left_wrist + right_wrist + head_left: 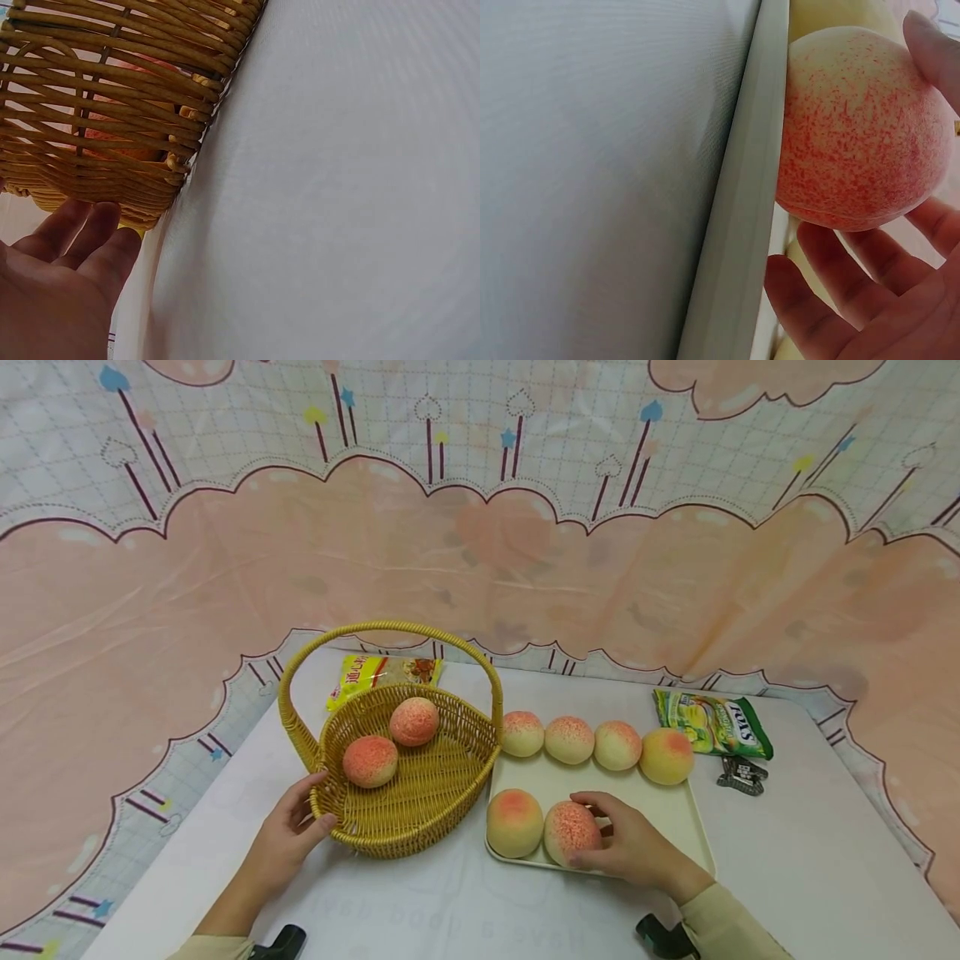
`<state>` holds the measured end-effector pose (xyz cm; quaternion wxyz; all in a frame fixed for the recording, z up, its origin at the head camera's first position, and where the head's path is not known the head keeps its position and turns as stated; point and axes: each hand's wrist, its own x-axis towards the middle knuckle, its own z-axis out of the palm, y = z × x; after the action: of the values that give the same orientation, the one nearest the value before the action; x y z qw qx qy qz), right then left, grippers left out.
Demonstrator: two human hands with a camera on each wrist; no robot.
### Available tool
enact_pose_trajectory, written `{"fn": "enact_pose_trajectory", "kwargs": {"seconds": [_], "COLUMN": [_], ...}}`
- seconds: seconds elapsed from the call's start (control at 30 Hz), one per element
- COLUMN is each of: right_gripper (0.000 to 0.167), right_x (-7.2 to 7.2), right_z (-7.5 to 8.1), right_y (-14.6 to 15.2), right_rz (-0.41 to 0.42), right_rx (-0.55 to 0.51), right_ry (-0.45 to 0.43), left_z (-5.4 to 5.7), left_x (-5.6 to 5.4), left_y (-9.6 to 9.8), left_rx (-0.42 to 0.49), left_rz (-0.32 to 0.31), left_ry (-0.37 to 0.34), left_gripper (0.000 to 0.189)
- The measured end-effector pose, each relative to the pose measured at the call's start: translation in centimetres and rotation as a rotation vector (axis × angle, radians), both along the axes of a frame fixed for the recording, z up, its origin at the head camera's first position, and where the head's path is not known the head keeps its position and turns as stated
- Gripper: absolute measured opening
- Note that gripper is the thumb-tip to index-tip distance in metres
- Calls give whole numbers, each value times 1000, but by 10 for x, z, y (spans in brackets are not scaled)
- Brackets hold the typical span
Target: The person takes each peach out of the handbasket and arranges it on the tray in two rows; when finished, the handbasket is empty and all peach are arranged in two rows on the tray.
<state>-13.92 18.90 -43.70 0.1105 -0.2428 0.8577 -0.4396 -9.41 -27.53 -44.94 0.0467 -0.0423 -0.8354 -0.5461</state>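
My left hand (285, 833) holds the near left rim of a yellow wicker basket (431, 802) with a tall arched handle. Inside the basket lie two reddish peaches, one farther back (414, 722) and one nearer the left (371, 762). In the left wrist view, fingertips touch the woven wall (97, 176). My right hand (633, 843) grips a speckled red peach (573, 832) at the front of a cream tray (663, 814); in the right wrist view thumb and fingers lie around that peach (866, 127). A yellower peach (514, 822) sits just left of it.
Several peaches stand in a row along the tray's back edge, the rightmost (667, 756) yellower. A yellow food packet (382, 673) lies behind the basket. Behind the tray at right are a green snack bag (716, 724) and a small black item (742, 775).
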Motion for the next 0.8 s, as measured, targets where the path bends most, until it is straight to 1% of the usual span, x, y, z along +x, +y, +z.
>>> {"fn": "enact_pose_trajectory", "kwargs": {"seconds": [0.1,0.2,0.33,0.43,0.53,0.67,0.8], "right_gripper": [80,79,74,69,68,70,66], "right_x": [-1,-3,-8,-14,-19,-26,-32], "right_z": [2,8,23,34,45,63,78], "right_y": [0,0,0,-3,-10,-24,-43], "right_rz": [2,-8,-6,19,36,67,140], "right_rx": [0,12,29,26,29,40,36], "right_ry": [15,52,131,207,256,267,275], "left_z": [0,1,1,1,0,1,1], "left_x": [0,0,0,0,1,1,1], "left_y": [0,1,2,2,2,2,3], "left_rx": [0,-2,0,2,-2,-7,-3], "left_rz": [0,3,8,9,11,9,6], "left_ry": [-6,-3,17,30,31,29,27], "left_gripper": [59,59,58,57,57,57,57]}}
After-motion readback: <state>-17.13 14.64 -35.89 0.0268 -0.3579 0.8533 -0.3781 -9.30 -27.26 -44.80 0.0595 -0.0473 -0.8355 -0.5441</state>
